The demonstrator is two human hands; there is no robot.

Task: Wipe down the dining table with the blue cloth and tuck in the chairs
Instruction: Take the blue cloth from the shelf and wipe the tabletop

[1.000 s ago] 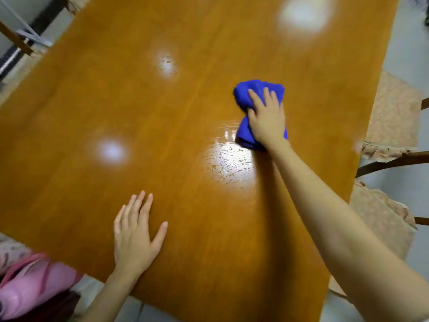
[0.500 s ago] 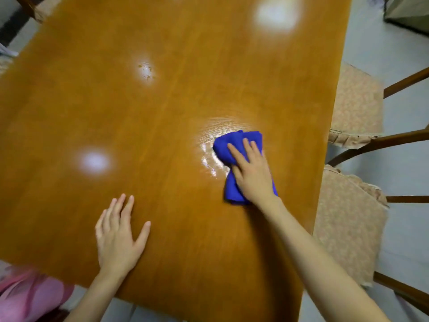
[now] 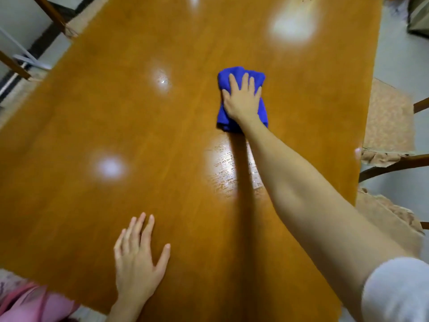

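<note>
Glossy wooden table [image 3: 69, 205] is filling the frame.
A blue cloth [image 3: 234, 72] is lying upper right of centre, a wet patch [image 3: 222, 173] shining below.

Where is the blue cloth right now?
In the head view, the blue cloth lies on the table, right of centre, pressed under the right hand.

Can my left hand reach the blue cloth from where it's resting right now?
Probably, with a stretch: only bare orange-brown wooden tabletop lies between the left hand and the crumpled blue cloth, though the right hand covers most of it.
</note>
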